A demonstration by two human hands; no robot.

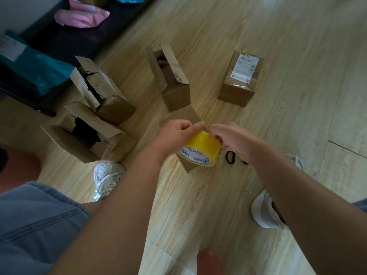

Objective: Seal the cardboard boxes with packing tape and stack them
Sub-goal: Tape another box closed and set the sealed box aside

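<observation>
At the far left a teal plastic mailer bag [39, 74] lies against dark furniture, with a pink bag [81, 16] further back on top of it. On the wooden floor [208, 26] beside them stand two torn-open cardboard boxes: the near-left box [65, 141], flaps up, and just behind it and touching it, the rear-left box [113, 108]. A white left sneaker [106, 177] sits close to the near-left box's corner.

In the middle an open centre box [174, 94] stands with its flaps raised. In front of it a small box [186, 116] sits on the floor, mostly hidden under the hands. The left hand [176, 133] has its fingers [188, 126] curled, pinching at the top edge of the roll of yellow packing tape [200, 149]. The roll is held tilted just above the small box. The right hand [234, 139] grips the roll from its right side, fingers [216, 129] wrapped over the rim.

Black scissors [231, 156] lie on the floor under the right wrist. Further back on the right stands a closed box with a shipping label [238, 90], well apart from the others. A white right sneaker [264, 211] shows under the right forearm.
</observation>
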